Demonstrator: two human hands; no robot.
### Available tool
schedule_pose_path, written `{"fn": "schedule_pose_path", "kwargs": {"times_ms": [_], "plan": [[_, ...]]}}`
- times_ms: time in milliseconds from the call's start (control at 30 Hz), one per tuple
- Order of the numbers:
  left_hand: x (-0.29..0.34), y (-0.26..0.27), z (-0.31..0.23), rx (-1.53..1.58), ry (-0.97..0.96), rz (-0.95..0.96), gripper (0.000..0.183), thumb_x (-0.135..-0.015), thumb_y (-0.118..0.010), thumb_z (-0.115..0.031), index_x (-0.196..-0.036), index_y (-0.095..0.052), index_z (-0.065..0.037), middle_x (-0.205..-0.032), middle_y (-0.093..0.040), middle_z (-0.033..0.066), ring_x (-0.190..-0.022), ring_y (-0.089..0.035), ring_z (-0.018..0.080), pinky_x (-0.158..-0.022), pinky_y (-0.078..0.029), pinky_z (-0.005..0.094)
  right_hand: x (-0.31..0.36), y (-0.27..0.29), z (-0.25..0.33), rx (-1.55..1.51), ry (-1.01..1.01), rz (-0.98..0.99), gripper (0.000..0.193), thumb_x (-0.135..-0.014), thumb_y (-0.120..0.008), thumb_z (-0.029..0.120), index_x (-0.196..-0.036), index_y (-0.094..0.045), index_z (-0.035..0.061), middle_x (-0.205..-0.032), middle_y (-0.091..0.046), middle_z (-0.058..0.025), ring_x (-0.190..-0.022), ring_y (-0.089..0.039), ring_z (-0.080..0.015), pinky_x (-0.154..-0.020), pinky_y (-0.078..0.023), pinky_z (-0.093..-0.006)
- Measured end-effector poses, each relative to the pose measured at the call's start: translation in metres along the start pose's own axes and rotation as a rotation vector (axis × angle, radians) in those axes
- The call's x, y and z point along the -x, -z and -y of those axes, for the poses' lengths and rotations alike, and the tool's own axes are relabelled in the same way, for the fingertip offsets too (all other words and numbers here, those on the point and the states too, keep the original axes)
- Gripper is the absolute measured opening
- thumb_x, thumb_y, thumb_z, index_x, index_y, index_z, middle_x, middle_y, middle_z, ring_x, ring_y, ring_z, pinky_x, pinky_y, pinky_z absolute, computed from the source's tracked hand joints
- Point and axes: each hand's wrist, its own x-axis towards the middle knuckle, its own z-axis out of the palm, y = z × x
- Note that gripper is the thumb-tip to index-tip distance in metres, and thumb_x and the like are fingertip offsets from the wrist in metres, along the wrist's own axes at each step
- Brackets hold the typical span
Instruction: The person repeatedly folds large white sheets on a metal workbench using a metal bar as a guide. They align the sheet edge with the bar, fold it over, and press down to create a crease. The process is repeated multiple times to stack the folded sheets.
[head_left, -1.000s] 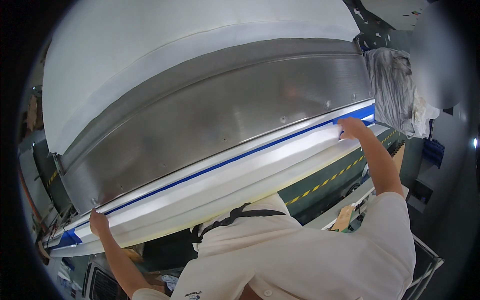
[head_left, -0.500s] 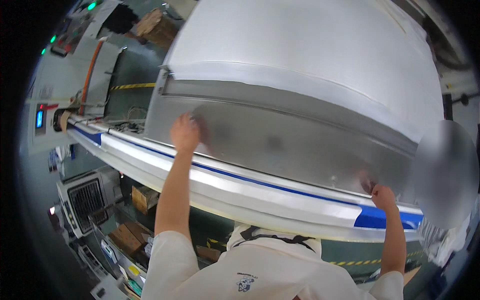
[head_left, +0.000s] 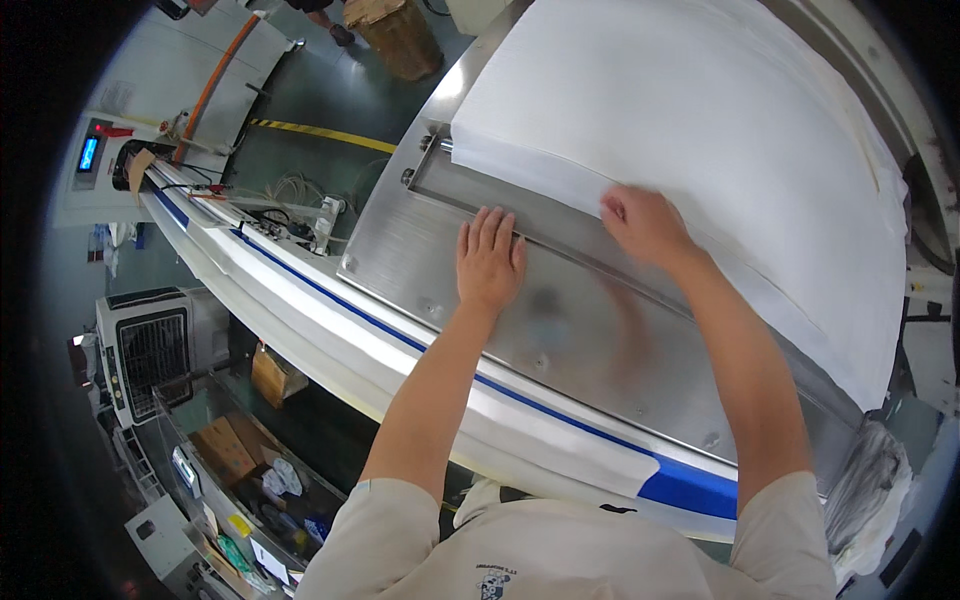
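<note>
My left hand [head_left: 489, 262] lies flat, fingers stretched out, on a shiny steel plate [head_left: 400, 258] near its long ridge. My right hand [head_left: 648, 228] is curled closed at the near edge of a large stack or sheet of white material [head_left: 680, 110], which looks like cloth or paper. Whether its fingers grip that edge is hidden. The white material covers the far part of the plate, its near edge overhanging a recessed strip. Blurred reflections of my arms show in the steel.
A long white padded rail [head_left: 340, 330] with a blue stripe runs between my body and the plate. Cables [head_left: 290, 195] and a small control display [head_left: 89, 153] are at the left. A fan unit [head_left: 155, 350] and a box-filled cart [head_left: 222, 448] stand lower left; grey bundled cloth [head_left: 870, 490] hangs right.
My left hand has moved inward and now lies flat on the plate. My right hand has moved from the rail at the right up to the white material's edge. The view has turned.
</note>
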Motion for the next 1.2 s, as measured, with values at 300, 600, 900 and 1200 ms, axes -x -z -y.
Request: {"fn": "schedule_pose_path", "kwargs": {"times_ms": [300, 600, 900, 1200], "plan": [[-0.008, 0.004, 0.012, 0.054, 0.026, 0.048, 0.036, -0.087, -0.049, -0.026, -0.117, -0.051, -0.005, -0.124, -0.048, 0.0123, -0.122, -0.039, 0.031, -0.104, -0.027, 0.0465, -0.168, -0.038, 0.049, -0.122, 0.126, -0.017, 0.019, -0.079, -0.059, 0.022, -0.085, -0.062, 0.0033, -0.078, -0.065, -0.008, -0.071, -0.061, -0.0189, -0.066, -0.048, -0.0304], [-0.012, 0.002, 0.015, 0.083, 0.037, 0.055, 0.038, -0.086, -0.051, -0.026, -0.118, -0.05, -0.006, -0.124, -0.047, 0.0124, -0.122, -0.039, 0.0303, -0.103, -0.028, 0.0457, -0.189, -0.046, 0.048, -0.091, 0.069, -0.046, 0.019, -0.075, -0.062, 0.023, -0.081, -0.065, 0.0052, -0.076, -0.066, -0.0059, -0.069, -0.061, -0.0177, -0.065, -0.048, -0.0298], [-0.097, 0.008, 0.048, 0.088, 0.023, -0.22, 0.042, -0.083, -0.051, -0.016, -0.123, -0.047, -0.007, -0.124, -0.048, 0.0119, -0.113, -0.045, 0.0315, -0.095, -0.032, 0.0435, -0.193, -0.041, 0.045, -0.117, -0.059, -0.079, 0.019, -0.07, -0.063, 0.026, -0.075, -0.066, 0.008, -0.072, -0.065, -0.0041, -0.067, -0.06, -0.0166, -0.064, -0.048, -0.0297], [-0.137, -0.009, 0.077, -0.09, -0.148, -0.229, 0.041, -0.079, -0.053, -0.018, -0.12, -0.051, -0.015, -0.127, -0.047, 0.0087, -0.114, -0.046, 0.0274, -0.096, -0.032, 0.0431, -0.188, -0.043, 0.05, -0.065, -0.068, -0.1, 0.017, -0.07, -0.06, 0.027, -0.077, -0.067, 0.0135, -0.077, -0.066, -0.0037, -0.076, -0.062, -0.022, -0.069, -0.049, -0.0344]]}}
